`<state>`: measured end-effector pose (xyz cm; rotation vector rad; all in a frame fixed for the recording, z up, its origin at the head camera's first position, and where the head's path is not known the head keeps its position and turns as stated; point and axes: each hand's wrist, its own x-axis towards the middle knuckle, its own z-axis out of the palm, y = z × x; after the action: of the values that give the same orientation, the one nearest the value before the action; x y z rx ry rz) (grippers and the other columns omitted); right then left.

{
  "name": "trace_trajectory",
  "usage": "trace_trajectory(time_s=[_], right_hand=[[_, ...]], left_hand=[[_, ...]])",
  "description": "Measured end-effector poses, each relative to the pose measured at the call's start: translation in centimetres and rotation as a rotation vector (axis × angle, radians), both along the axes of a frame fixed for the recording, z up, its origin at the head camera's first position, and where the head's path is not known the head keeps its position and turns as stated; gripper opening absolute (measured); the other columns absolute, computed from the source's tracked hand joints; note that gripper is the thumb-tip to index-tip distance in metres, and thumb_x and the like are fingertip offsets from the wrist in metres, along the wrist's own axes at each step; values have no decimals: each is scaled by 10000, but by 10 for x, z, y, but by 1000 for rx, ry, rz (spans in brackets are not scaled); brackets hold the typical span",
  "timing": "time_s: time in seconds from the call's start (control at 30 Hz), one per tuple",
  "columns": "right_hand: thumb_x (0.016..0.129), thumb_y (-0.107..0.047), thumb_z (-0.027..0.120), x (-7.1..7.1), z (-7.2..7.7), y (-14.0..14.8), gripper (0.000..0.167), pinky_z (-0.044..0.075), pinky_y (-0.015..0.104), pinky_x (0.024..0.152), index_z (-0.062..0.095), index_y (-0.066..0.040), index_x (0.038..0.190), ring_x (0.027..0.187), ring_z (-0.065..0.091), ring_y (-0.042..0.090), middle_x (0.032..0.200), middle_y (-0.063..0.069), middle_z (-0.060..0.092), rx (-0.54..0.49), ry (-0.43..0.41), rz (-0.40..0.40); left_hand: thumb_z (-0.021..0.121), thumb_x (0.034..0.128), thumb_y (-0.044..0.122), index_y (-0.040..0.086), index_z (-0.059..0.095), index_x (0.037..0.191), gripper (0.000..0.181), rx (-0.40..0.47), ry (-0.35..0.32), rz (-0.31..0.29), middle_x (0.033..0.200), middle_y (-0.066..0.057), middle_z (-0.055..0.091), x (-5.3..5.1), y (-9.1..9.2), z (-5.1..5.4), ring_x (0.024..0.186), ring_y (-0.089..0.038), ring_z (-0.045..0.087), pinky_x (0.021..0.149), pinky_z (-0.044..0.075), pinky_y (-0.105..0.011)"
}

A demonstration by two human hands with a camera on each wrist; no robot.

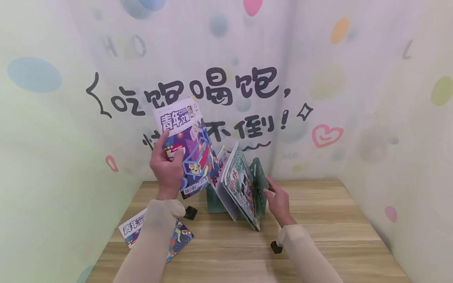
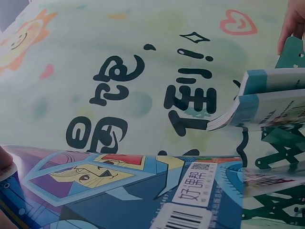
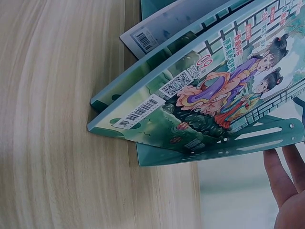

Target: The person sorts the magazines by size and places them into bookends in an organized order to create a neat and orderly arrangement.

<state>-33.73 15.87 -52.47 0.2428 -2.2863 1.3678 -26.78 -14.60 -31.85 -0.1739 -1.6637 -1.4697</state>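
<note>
In the head view my left hand (image 1: 168,169) grips a purple and blue magazine (image 1: 192,157) by its left edge, thumb on the cover, raised above the table. Its barcode corner fills the bottom of the left wrist view. To the right stands a green expandable metal book rack (image 1: 260,184), with several magazines (image 1: 242,182) leaning in it. My right hand (image 1: 279,202) touches the rack's right end plate; in the right wrist view its straight fingers (image 3: 278,179) meet the plate's outer side. The thumb is hidden in that view. Magazines conceal part of the rack.
Another purple and blue magazine (image 1: 180,239) lies flat on the wooden table (image 1: 318,228), partly covered by the left forearm. A pale wall (image 1: 226,47) with printed dark characters rises behind the table. Small black blocks (image 1: 191,213) sit by both wrists.
</note>
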Motion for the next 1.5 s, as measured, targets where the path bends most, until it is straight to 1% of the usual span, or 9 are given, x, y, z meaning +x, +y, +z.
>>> trace_trajectory(time_s=[0.1,0.3,0.47,0.67,0.8,0.9,1.07,1.33,1.5], right_hand=[[914,-26,656,0,0,0,486,522,534,874,557,-113,1382,1057,641,350,1285,155,613,-2,2,-1],[913,-19,654,0,0,0,494,537,522,851,546,-102,1388,1064,636,355,1310,154,595,5,4,4],[912,-18,656,0,-1,-1,504,547,511,833,544,-117,1393,1068,633,359,1299,165,600,-2,-3,7],[907,-23,663,-1,-2,1,498,542,522,838,551,-104,1385,1057,641,354,1296,154,605,7,-1,-6],[909,-27,661,-1,-2,1,497,541,525,841,550,-113,1386,1056,642,353,1292,152,608,12,-1,-9],[908,-26,662,-1,-2,1,495,537,528,845,554,-115,1383,1051,643,353,1293,148,608,12,7,-12],[902,-17,667,0,-1,1,488,541,530,834,563,-100,1371,1035,649,355,1291,144,610,9,26,-8],[903,-20,666,1,0,0,483,548,527,819,568,-104,1368,1031,649,356,1272,149,622,7,30,-12],[902,-21,667,1,0,0,487,548,529,819,563,-102,1372,1039,645,359,1273,155,620,4,18,-7]], left_hand=[[580,927,13,157,531,1399,495,-5,-10,-3,1317,-65,572,7,8,2,1031,-274,651,775,566,-253],[582,925,2,143,543,1385,483,-21,-67,10,1297,-93,567,7,16,-10,991,-269,654,761,578,-295],[587,912,-26,144,569,1363,482,-47,-76,31,1264,-89,587,-1,19,-26,973,-254,641,780,582,-408],[593,898,-57,107,575,1346,478,-59,-67,30,1253,-112,600,-7,22,-39,965,-266,637,775,581,-456],[610,911,-4,189,576,1360,491,-69,-66,18,1273,-56,601,-23,17,-59,982,-243,634,775,584,-433],[612,919,39,286,563,1370,516,-75,-90,12,1289,6,587,-35,14,-75,1002,-215,623,780,584,-408],[607,917,27,303,546,1379,542,-73,-138,28,1310,-13,575,-39,15,-86,1032,-238,622,786,582,-417],[600,935,53,305,519,1396,531,-64,-181,6,1330,-32,564,-44,19,-99,1056,-256,625,802,576,-421],[602,929,39,352,461,1430,607,-60,-216,9,1332,-38,561,-47,23,-106,1037,-256,633,798,577,-415]])
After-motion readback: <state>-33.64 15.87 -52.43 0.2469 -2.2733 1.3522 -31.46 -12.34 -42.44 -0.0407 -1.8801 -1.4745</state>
